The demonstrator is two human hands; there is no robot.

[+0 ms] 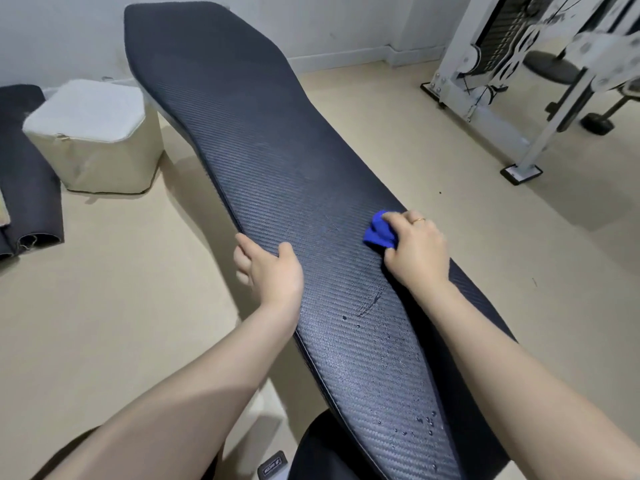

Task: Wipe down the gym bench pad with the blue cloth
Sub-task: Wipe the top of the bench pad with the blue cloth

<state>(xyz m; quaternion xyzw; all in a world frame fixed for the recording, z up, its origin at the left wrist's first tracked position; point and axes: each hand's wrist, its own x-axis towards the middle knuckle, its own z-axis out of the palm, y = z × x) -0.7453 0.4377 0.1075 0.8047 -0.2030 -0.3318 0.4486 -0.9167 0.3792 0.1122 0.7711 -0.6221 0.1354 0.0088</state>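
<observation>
Two hands: both on the bench pad's point(277, 161) near half.
Right hand point(417, 251): fingers curled round the bunched blue cloth point(379, 233), pressing it by the pad's right edge.
Left hand point(268, 265): flat, fingers relaxed over the left edge, holding nothing.
Long axis: runs away from the person; unwiped length lies ahead, water droplets point(426, 424) nearer.
Surface: dark, ribbed, weave-patterned vinyl; cloth soft.
</observation>
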